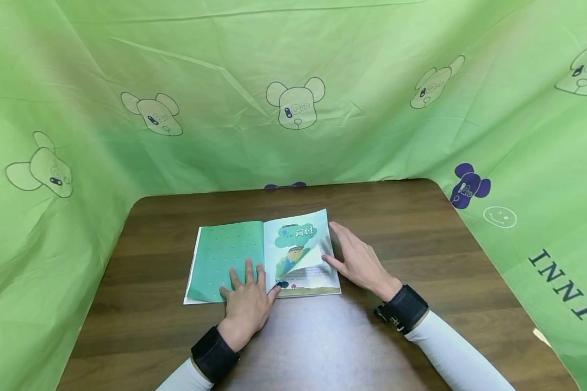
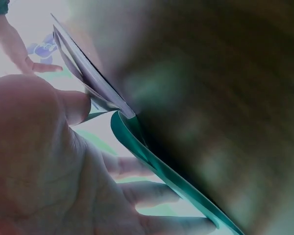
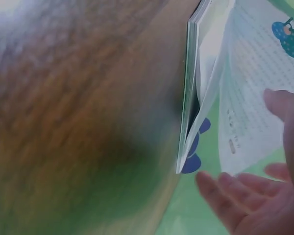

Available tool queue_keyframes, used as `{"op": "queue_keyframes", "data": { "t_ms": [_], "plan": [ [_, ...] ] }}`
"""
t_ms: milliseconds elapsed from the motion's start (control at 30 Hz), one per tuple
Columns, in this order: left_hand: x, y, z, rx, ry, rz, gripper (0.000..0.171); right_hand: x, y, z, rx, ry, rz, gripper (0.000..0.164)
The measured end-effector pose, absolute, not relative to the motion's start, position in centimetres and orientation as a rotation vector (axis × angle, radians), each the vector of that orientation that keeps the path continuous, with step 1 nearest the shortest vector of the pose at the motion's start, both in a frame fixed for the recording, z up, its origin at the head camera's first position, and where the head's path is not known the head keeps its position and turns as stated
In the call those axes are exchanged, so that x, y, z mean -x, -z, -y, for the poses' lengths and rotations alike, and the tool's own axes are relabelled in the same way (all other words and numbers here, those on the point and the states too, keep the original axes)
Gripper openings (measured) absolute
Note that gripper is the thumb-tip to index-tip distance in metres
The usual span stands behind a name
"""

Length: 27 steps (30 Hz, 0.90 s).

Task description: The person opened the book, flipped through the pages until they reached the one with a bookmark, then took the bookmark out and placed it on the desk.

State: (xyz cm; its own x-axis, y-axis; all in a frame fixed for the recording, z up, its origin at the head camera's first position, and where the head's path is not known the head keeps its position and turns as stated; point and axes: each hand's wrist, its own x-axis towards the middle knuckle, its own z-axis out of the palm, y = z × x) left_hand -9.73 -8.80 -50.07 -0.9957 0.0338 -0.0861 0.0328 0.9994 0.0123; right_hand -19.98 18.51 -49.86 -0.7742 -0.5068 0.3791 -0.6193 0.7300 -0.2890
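Observation:
A picture book (image 1: 225, 239) lies spread on the table, green dotted page at left and an illustrated page (image 1: 298, 217) at right. The illustrated page's lower right corner curls up and leftward, baring print beneath. My left hand (image 1: 247, 309) rests spread over the lower green page, thumb across the bottom of the spine. In the left wrist view its fingers (image 2: 152, 193) lie straight over the green sheet. My right hand (image 1: 364, 266) is at the book's right edge, fingers extended, thumb close to the curled page. In the right wrist view the printed sheet (image 3: 255, 88) stands raised beside that thumb; contact is unclear.
The brown wooden table (image 1: 166, 342) extends around the book. A green curtain (image 1: 215, 152) printed with cartoon bear heads hangs behind and on both sides. Black bands (image 1: 408, 309) circle both wrists.

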Motion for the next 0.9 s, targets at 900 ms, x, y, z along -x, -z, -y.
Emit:
{"op": "queue_keyframes", "data": {
  "t_ms": [900],
  "plan": [
    [9.8, 49.6, 9.6, -0.073, -0.056, -3.042, 0.067, 18.8, 50.5, -18.9, -1.287, -0.461, 2.879, 0.082]
  ]
}}
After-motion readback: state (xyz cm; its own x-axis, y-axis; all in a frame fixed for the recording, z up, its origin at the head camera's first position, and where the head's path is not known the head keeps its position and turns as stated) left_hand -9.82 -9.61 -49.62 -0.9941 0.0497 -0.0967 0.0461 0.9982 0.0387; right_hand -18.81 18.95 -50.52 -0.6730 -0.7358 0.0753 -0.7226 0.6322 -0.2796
